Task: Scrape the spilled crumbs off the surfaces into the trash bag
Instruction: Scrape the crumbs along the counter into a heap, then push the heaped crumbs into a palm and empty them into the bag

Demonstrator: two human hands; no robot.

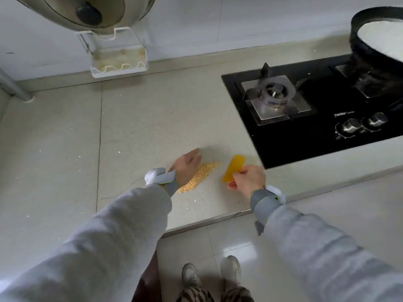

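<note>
Left hand (pixel 187 166) stretched forward over the pale countertop (pixel 139 127), fingers straight and together, nothing grasped, edge of the palm set along the left side of the crumbs (pixel 199 178); whether the palm touches the pile cannot be told; grey sleeve and a grey wrist strap with a white device (pixel 155 175) behind it. Right hand (pixel 247 179) lower and to the right, near the counter's front edge, fingers and thumb curled and pinching the near end of a yellow scraper (pixel 233 168); scraper tilted, far end raised toward the hob, just right of the crumbs and apart from them; a matching strap and white device (pixel 275 192) on that wrist.

Crumbs gathered in one tan, elongated heap between the two hands, lying on the counter left of the black gas hob (pixel 316 118); a few stray specks scattered around it. No trash bag in view.

White wire rack (pixel 118 59) on the back wall, with a shallow drip tray below holding some yellowish residue; a large metal pot lid (pixel 87 12) standing in its upper part. Dark pan (pixel 379 33) on the right burner, inside pale, contents not to be told. Left burner (pixel 274 94) bare; two knobs (pixel 362 124) at the hob's front. Shoes (pixel 211 275) on the tiled floor below.
</note>
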